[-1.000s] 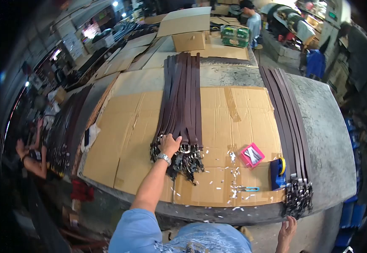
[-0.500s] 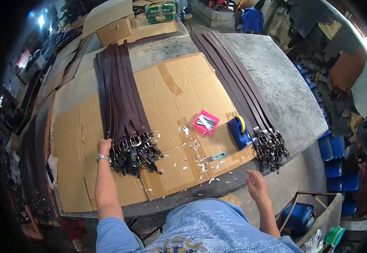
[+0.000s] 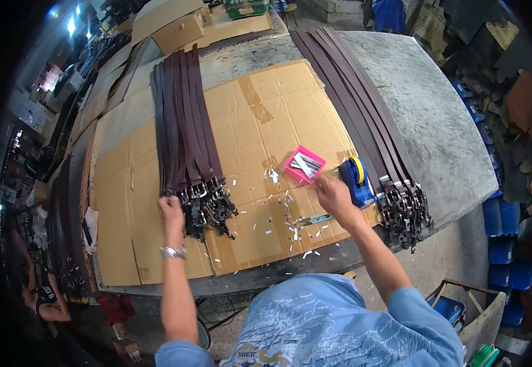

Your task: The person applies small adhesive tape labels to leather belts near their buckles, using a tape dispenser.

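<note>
On the cardboard lies a bundle of dark brown belts (image 3: 183, 134), their metal buckles (image 3: 208, 199) and black end pieces heaped at the near end. My left hand (image 3: 171, 211), with a metal watch on the wrist, is closed at the left edge of this bundle, fingers pinched on a belt beside the buckles. Over the cardboard, my right hand (image 3: 334, 194) reaches to the near right corner of a pink tray (image 3: 302, 178) holding white and dark strips. Its fingers point away and are partly hidden by the back of the hand. A blue tape dispenser (image 3: 356, 183) with yellow tape stands just right of it.
Blue-handled snips (image 3: 316, 219) lie near the right forearm, among scattered white paper bits. A second bundle of belts (image 3: 363, 110) runs along the right side of the cardboard sheet (image 3: 260, 244). An open cardboard box (image 3: 180, 33) stands at the back. Blue containers (image 3: 501, 217) line the right.
My right hand has swung from beyond the table's front edge up and left to the pink tray. My left hand stays at the left bundle's buckle end. The view has shifted slightly.
</note>
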Motion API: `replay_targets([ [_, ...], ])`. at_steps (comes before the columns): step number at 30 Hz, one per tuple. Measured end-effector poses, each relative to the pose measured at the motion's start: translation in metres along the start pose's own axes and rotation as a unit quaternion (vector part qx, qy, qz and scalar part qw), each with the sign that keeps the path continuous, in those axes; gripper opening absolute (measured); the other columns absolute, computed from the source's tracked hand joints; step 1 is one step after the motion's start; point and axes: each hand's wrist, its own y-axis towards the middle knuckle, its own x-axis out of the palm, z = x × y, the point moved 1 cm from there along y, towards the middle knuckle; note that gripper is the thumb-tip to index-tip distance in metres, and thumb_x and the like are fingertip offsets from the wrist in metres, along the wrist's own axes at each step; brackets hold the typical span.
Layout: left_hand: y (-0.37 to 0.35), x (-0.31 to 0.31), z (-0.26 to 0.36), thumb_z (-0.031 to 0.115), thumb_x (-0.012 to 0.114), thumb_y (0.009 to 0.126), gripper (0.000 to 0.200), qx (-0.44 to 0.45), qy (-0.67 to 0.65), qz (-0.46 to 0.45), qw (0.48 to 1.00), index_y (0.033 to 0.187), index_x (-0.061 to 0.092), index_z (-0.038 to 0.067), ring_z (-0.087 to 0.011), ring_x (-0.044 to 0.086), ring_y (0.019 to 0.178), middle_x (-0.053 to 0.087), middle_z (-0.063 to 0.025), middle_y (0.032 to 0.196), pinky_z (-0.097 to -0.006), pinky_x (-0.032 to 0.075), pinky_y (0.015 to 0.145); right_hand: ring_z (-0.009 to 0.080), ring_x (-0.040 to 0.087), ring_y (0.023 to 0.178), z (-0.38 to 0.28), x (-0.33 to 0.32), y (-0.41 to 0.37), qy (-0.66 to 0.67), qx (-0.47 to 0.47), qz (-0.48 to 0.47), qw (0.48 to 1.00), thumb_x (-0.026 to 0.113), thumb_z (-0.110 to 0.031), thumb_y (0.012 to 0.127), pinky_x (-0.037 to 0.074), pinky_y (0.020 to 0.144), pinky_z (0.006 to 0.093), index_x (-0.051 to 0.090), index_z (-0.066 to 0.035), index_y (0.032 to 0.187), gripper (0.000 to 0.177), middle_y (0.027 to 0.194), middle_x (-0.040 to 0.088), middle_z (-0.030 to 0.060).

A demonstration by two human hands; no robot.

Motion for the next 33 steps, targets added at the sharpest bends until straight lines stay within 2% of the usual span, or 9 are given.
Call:
replay_targets([
  [4,-0.149,0.03,0.061,0.014,0.071,0.082,0.022,-0.017,-0.18,-0.154,0.971,0.085,0.05,0.007,-0.0092,0.044,0.07,0.048,0.0018,0.077,-0.0263,0.041,0.064,0.0322,0.063,0.091,0.022,0.042,0.048,-0.213,0.008,-0.027,0.977,0.067,-0.022,0.081,0.045,0.076,0.0486,0.062,-0.009,0.096,0.021,0.095,0.065,0.013],
  [9,-0.254,0.077,0.057,0.023,0.078,0.078,0.026,-0.143,-0.185,-0.313,0.921,0.093,0.067,0.004,-0.0136,0.059,0.077,0.062,-0.0052,0.085,-0.0289,0.05,0.069,0.0318,0.062,0.096,0.029,0.062,0.062,-0.257,0.04,-0.082,0.962,0.069,-0.028,0.079,0.04,0.082,0.0511,0.06,-0.01,0.093,0.024,0.099,0.066,0.0104],
  [11,-0.261,0.081,0.052,0.023,0.076,0.08,0.025,0.042,-0.08,-0.296,0.951,0.092,0.067,0.003,-0.0182,0.062,0.083,0.062,-0.0131,0.097,-0.0314,0.053,0.072,0.0316,0.062,0.096,0.03,0.061,0.061,-0.249,0.031,-0.073,0.965,0.07,-0.028,0.078,0.04,0.082,0.0509,0.06,-0.01,0.091,0.024,0.097,0.066,0.0102],
  [17,-0.244,0.06,0.078,0.032,0.07,0.086,0.034,0.172,0.021,-0.195,0.965,0.103,0.066,0.004,-0.0227,0.063,0.089,0.058,-0.0158,0.112,-0.0313,0.051,0.081,0.0287,0.061,0.088,-0.016,0.028,0.044,-0.14,0.002,0.009,0.99,0.069,-0.016,0.077,0.039,0.078,0.0465,0.058,-0.012,0.085,0.014,0.085,0.064,0.0058],
  [18,-0.231,0.042,0.118,0.037,0.068,0.089,0.036,-0.033,-0.127,-0.334,0.933,0.106,0.065,0.004,-0.0221,0.063,0.089,0.061,-0.0115,0.111,-0.0307,0.051,0.079,0.0281,0.06,0.085,-0.042,0.016,0.033,-0.129,-0.059,0.02,0.99,0.068,-0.013,0.075,0.037,0.076,0.0454,0.058,-0.011,0.085,0.014,0.085,0.062,0.0055],
  [20,-0.231,0.049,0.134,0.036,0.061,0.095,0.041,-0.195,-0.341,-0.343,0.853,0.117,0.056,0.003,-0.0134,0.063,0.091,0.065,-0.0049,0.1,-0.0268,0.053,0.073,0.0267,0.057,0.082,-0.089,-0.004,0.004,-0.116,-0.151,0.012,0.982,0.065,-0.009,0.074,0.036,0.076,0.0437,0.057,-0.011,0.085,0.014,0.083,0.059,0.0051],
  [23,-0.223,0.044,0.165,0.027,0.063,0.095,0.033,-0.283,-0.499,-0.34,0.745,0.114,0.055,0.003,-0.0106,0.064,0.087,0.066,-0.0057,0.094,-0.0257,0.055,0.07,0.0245,0.055,0.086,-0.136,-0.026,-0.035,-0.117,-0.19,-0.032,0.974,0.061,-0.006,0.075,0.036,0.08,0.043,0.058,-0.012,0.085,0.012,0.084,0.056,0.0044],
  [27,-0.223,0.048,0.162,0.019,0.064,0.093,0.024,-0.223,-0.439,-0.324,0.808,0.109,0.055,0.004,-0.01,0.065,0.08,0.066,-0.0054,0.091,-0.0237,0.055,0.065,0.025,0.057,0.092,-0.14,-0.036,-0.063,-0.083,-0.177,-0.031,0.98,0.066,-0.007,0.076,0.037,0.084,0.0414,0.06,-0.012,0.093,0.019,0.093,0.06,0.0051],
  [33,-0.225,0.04,0.156,0.012,0.062,0.094,0.017,-0.164,-0.455,-0.313,0.817,0.107,0.056,0.001,-0.0115,0.067,0.083,0.064,-0.0061,0.093,-0.0217,0.057,0.067,0.0311,0.052,0.106,-0.081,-0.028,-0.086,-0.044,0.03,-0.043,0.998,0.069,-0.008,0.077,0.038,0.089,0.0454,0.054,-0.013,0.122,0.047,0.115,0.056,0.0111],
])
